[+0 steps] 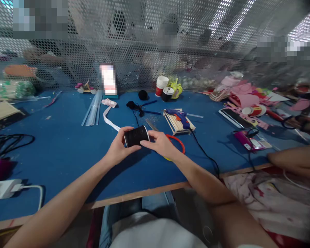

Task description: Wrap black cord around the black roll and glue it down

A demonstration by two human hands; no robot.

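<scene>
A spool of black thread lies sideways between my two hands, above the blue table. My left hand grips its left end, thumb below and fingers over the top. At the right end, my right hand holds the rim between thumb and fingers. A black strand runs up from the spool toward a black pompom-like bundle. Scissors with red and yellow handles lie partly hidden under my right hand, their blade showing beyond it. A white ribbon lies just past my left hand.
A blue glue gun rests on a wooden-stick stand, its cable trailing to the table edge. Beyond are clear glue sticks, a propped phone and paper cups. A person's arm rests at the right; a charger lies left.
</scene>
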